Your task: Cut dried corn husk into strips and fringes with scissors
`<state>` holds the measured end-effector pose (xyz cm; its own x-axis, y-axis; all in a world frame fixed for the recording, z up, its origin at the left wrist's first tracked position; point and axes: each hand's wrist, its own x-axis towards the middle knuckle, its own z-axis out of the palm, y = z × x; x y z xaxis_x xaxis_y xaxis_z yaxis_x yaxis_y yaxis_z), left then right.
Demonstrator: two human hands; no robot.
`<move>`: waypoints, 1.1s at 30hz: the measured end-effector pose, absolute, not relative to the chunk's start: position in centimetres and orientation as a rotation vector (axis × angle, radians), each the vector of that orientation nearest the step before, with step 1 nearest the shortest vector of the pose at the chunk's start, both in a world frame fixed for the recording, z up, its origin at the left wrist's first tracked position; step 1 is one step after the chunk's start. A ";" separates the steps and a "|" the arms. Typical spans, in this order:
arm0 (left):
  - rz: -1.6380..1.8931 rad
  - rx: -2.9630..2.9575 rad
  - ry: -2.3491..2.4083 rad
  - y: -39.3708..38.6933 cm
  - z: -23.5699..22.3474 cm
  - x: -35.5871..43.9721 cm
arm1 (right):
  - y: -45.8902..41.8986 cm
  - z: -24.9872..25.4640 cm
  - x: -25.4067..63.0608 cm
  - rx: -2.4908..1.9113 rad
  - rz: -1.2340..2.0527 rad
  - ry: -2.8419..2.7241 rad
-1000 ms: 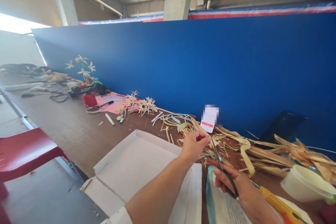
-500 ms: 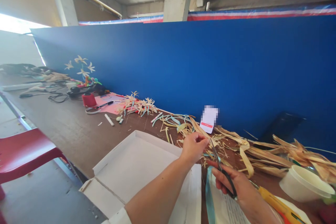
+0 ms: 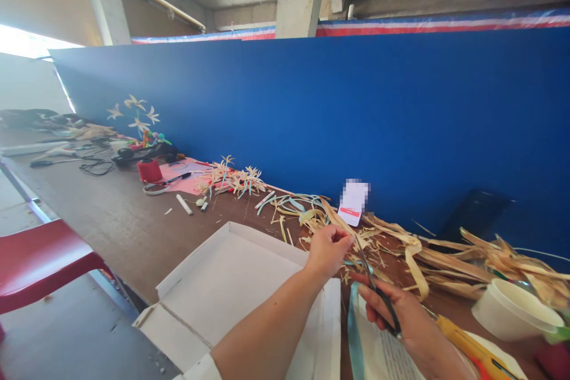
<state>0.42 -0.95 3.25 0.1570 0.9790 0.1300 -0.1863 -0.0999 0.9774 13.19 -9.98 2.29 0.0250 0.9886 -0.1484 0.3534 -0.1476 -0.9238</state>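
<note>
My right hand (image 3: 392, 306) is wrapped round the black handles of a pair of scissors (image 3: 366, 264), whose blades point up and to the left. The blade tips reach the fingertips of my left hand (image 3: 329, 249). Thumb and fingers of that left hand are pinched together; whatever lies between them is too small to make out. Behind both hands lie dried husk strips (image 3: 416, 255) and many fine scraps. Below my left forearm is a flattened white box (image 3: 240, 273).
A cream tub (image 3: 512, 312) and a yellow-handled tool (image 3: 472, 344) stand at the right. Husk flowers (image 3: 236, 181), a red thread spool (image 3: 149, 171) and a white marker (image 3: 184, 205) lie leftward on the brown table (image 3: 124, 214). A blue partition (image 3: 289, 107) runs behind; a red chair (image 3: 48, 261) is at left.
Both hands and the scissors keep nearly the same place and pose. The whole view has shifted very slightly.
</note>
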 end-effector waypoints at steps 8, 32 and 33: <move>1.261 1.270 0.868 -0.7 2.9 0.4 | -10.1 2.4 13.1 -1.572 1.141 -1.381; 1.250 1.263 0.877 -0.7 2.8 0.4 | -10.0 2.8 12.9 -1.575 1.105 -1.363; 1.251 1.259 0.878 -0.7 2.9 0.4 | -10.0 2.8 12.9 -1.575 1.099 -1.361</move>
